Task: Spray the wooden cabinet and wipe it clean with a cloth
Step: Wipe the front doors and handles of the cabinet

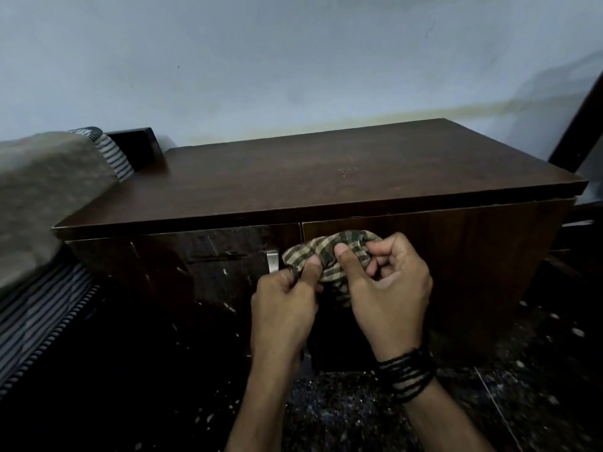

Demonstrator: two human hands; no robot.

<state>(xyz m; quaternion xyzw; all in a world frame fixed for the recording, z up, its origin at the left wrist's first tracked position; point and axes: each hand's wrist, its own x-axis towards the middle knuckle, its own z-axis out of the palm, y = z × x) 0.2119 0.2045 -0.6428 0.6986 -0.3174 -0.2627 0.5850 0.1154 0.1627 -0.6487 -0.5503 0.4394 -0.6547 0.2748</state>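
A low dark-brown wooden cabinet stands against the pale wall, its flat top bare and its two doors below in shadow. A bunched green-and-cream checked cloth is held in front of the doors, just under the top's front edge. My left hand pinches its left side between thumb and fingers. My right hand grips its right side, thumb pressed on the fabric. A black thread band wraps my right wrist. No spray bottle is in view.
A metal handle sits on the left door beside the cloth. A bed with a grey blanket and striped mattress abuts the cabinet's left end. Dark speckled floor lies below. A dark post leans at the right.
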